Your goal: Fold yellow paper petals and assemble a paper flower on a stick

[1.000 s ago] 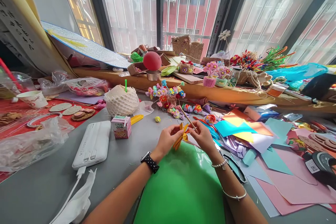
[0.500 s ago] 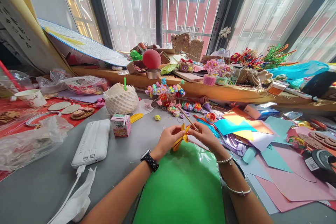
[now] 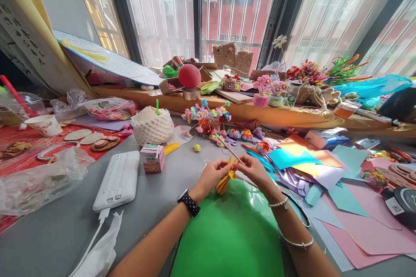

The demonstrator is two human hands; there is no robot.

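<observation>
Slightly leftward goes the tip of your wooden stick (image 3: 229,149) since the earlier frame, your right hand (image 3: 256,170) keeping a pinched grip on its lower end. Your left hand's (image 3: 210,175) grip is closed too, fingertips nipping the folded yellow paper (image 3: 222,185), there between both hands, above the green board (image 3: 227,233) on the table (image 3: 152,207).

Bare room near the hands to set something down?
Grey tabletop between the white power bank and left forearm, mostly bare; green mat between the forearms. Crowded: right of the right forearm, overlapping paper sheets; window ledge, packed with crafts.
</observation>
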